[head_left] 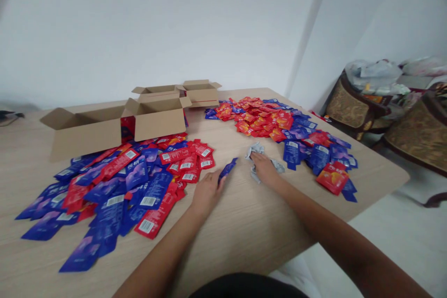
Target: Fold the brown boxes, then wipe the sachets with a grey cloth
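Near the middle of the table, my left hand (208, 189) is closed on a blue packet (228, 170), which stands tilted beside the thumb. My right hand (264, 167) presses on a crumpled grey cloth (255, 148), its fingers closed on the fabric. To the left of my left hand spreads a mixed heap of blue packets (113, 216) and red packets (157, 218), many with barcodes showing. Beyond and to the right of my right hand lies another heap, with red-orange packets (260, 118) and blue packets (291, 152).
Open cardboard boxes (87, 135) stand along the back left of the wooden table (223, 251), against a white wall. Patterned chairs (349, 102) are at the right, with plastic bags (377, 72) on one. A dark object lies at the far left.
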`<state>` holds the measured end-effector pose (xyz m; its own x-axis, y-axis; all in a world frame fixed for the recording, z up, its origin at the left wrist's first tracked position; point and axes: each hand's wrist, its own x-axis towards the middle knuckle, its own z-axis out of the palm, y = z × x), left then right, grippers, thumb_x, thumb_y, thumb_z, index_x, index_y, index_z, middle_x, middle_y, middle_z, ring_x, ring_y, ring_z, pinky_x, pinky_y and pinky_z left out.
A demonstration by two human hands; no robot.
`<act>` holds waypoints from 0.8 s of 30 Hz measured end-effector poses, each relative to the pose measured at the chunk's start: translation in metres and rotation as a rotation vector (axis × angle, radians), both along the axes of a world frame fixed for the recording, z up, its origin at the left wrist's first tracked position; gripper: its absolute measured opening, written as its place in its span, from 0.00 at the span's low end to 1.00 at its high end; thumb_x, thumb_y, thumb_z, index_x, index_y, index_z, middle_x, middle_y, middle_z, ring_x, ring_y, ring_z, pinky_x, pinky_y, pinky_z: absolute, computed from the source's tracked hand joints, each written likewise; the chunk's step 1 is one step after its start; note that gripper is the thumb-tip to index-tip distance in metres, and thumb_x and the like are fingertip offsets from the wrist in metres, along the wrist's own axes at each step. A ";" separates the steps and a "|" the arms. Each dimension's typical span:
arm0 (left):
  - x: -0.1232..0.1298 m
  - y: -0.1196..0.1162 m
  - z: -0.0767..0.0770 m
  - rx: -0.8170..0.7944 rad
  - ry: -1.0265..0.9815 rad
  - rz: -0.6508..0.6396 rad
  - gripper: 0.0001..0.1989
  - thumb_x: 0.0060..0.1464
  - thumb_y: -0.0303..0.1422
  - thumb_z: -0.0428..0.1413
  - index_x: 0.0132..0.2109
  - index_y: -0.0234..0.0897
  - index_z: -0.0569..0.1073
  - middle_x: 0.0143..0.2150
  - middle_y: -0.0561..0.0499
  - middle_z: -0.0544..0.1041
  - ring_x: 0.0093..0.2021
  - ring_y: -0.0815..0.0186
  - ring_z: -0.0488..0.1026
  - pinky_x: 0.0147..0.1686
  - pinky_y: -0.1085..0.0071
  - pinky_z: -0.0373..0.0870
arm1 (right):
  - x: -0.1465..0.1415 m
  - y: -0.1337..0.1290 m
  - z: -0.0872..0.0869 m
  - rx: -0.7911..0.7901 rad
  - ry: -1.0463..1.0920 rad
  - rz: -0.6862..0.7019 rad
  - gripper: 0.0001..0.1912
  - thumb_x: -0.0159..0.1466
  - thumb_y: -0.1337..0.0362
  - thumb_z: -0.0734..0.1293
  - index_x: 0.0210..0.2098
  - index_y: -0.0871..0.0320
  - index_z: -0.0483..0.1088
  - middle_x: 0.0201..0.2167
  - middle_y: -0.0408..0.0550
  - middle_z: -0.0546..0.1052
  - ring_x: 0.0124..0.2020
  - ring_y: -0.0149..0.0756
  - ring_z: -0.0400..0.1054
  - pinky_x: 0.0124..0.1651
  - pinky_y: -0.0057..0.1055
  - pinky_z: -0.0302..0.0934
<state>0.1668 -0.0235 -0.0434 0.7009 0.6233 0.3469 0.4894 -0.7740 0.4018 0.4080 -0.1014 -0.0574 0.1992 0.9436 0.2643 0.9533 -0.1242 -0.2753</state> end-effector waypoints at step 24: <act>-0.011 0.028 0.025 -0.857 -0.912 0.227 0.21 0.51 0.52 0.51 0.28 0.37 0.64 0.15 0.59 0.64 0.11 0.75 0.56 0.11 0.79 0.50 | -0.005 -0.012 0.013 -0.022 -0.076 -0.055 0.22 0.68 0.61 0.50 0.60 0.54 0.59 0.62 0.49 0.60 0.63 0.37 0.51 0.61 0.43 0.47</act>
